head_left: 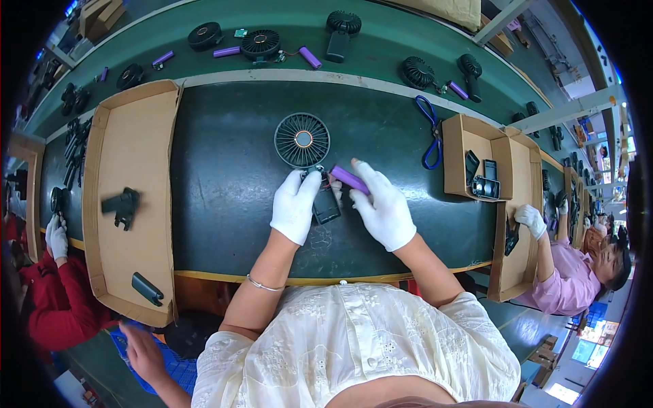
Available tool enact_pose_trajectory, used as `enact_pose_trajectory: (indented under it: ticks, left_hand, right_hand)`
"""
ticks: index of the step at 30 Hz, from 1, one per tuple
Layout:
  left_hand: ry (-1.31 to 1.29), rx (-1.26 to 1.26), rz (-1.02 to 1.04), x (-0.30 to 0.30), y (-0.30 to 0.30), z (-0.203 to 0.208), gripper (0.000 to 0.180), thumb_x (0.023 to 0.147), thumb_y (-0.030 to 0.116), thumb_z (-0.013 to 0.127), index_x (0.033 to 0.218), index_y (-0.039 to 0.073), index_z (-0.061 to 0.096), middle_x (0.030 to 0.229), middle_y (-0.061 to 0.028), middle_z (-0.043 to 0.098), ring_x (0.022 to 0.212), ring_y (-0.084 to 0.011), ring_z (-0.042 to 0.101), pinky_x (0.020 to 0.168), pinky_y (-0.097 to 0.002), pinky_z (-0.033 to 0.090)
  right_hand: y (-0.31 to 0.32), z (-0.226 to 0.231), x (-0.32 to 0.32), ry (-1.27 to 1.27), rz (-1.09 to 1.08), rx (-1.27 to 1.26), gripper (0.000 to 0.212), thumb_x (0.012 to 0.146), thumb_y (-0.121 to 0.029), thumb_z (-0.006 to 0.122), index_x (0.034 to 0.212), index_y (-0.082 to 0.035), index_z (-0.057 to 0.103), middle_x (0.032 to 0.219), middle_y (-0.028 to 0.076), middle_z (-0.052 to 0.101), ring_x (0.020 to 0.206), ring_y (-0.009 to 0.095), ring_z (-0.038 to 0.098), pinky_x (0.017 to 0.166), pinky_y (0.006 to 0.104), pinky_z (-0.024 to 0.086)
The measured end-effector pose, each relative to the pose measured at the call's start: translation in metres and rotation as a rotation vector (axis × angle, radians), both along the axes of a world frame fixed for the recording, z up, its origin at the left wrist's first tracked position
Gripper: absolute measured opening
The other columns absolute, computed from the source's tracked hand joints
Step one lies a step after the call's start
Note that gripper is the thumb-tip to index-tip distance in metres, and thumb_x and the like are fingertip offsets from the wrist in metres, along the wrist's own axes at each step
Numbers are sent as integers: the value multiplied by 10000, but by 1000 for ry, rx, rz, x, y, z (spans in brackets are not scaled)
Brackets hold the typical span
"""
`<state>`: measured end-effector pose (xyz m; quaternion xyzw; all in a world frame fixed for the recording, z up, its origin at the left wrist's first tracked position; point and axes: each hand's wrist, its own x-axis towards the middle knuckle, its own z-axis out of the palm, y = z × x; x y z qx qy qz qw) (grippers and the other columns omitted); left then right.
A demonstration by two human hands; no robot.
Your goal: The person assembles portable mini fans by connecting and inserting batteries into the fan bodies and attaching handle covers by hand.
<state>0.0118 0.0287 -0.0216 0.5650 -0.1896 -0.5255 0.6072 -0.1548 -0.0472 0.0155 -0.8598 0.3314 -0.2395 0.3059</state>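
Our left hand (297, 205) closes thumb and fingers round the neck of the black fan (303, 139), while our right hand (384, 207) pinches a purple battery (350, 179) between thumb and fingers. We have the fan lying on the green bench (224, 170), its round grille facing up and its handle (326, 207) pointing back toward us. Our battery slants just to the right of the fan's neck, its near end close to some thin wires; we cannot tell whether it touches the handle. To the right of the fan lie blue snips (436, 130), and past them stands a small box (454, 163) with black shells (486, 187) in it. Farther right of the fan, a co-worker's gloved hand (530, 221) reaches over a long carton (527, 170). Well to the left of the fan we see a tray (132, 149) with a blurred black part (122, 206) and a black cover (147, 289). Beyond the fan runs a green belt (381, 51) carrying more fans and purple batteries.
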Motion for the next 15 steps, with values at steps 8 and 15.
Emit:
enact_pose_trajectory:
  ticks: [8,15]
  left_hand:
    - [-103,-56,40,-1,-3,-15,225,994,228,570,988,11,628,848,-27,597,742,-88,534,677,-256,449]
    - [79,-60,62,-4,-4,-6,294,988,263,565,1013,-14,658,915,-61,670,811,-107,577,748,-261,470]
  right_hand:
    - [-1,21,-8,-25,102,274,293,852,-7,626,1137,-52,677,987,110,690,713,159,675,643,279,530]
    - [17,4,7,-41,66,-203,201,766,-59,751,951,-79,678,846,94,690,677,278,665,600,346,524]
